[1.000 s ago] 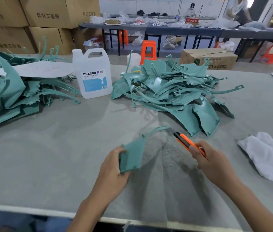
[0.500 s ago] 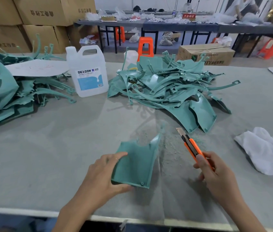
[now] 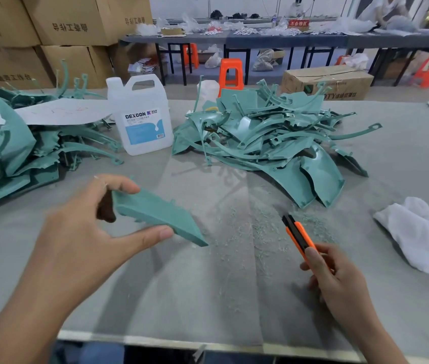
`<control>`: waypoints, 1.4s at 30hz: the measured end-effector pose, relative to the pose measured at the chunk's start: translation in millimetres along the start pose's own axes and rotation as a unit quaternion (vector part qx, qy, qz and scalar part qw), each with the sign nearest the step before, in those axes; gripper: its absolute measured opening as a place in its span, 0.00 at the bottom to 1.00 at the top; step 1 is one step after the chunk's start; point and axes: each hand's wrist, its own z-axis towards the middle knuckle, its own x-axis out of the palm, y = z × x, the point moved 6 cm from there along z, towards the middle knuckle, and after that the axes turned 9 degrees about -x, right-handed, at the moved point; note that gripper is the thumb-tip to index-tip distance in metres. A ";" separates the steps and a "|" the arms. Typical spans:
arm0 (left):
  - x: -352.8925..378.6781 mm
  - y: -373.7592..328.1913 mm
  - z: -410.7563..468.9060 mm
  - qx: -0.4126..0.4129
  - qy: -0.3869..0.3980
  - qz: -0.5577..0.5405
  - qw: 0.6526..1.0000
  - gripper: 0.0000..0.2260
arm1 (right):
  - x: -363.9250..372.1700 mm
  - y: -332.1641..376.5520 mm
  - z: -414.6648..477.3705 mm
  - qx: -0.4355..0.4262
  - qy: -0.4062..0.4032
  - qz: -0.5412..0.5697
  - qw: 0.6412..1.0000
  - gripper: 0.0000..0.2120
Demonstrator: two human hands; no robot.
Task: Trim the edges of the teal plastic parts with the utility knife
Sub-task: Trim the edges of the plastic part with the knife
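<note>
teal plastic part (image 3: 155, 214) pinched by left hand (image 3: 84, 232), right hand (image 3: 334, 279) gripping utility knife (image 3: 298, 236)

- We are facing a grey table (image 3: 208, 298), its near edge running along the bottom.
- We are seeing boxes (image 3: 71, 19) stacked at the far left.
- Long dark benches (image 3: 287, 39) are lining the back, before a white wall (image 3: 176, 6).
- Orange stools (image 3: 230, 63) and a lone carton (image 3: 326, 80) are standing on the grey floor (image 3: 258, 81).
</note>
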 end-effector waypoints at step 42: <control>199.1 5.2 93.9 -0.106 0.152 -0.016 0.983 0.27 | 71.1 18.1 7.5 0.035 0.170 -0.027 0.985 0.15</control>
